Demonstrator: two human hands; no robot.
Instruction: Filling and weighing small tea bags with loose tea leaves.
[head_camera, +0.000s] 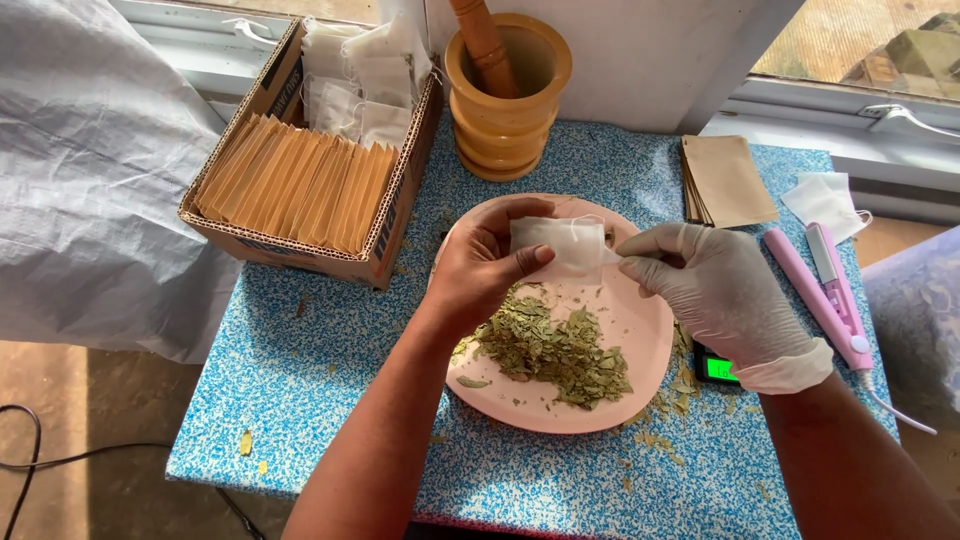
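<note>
Hands, left (480, 262) and gloved right (712, 283), pinch white filter bag (560, 245) between them above pink plate (640, 330).

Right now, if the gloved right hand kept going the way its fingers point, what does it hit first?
The right hand points left at the white filter bag it already pinches; just beyond is the bare left hand, probably at similar height.

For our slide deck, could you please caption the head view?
Left hand and gloved right hand hold a white tea bag over a pink plate of dried leaves.
</note>
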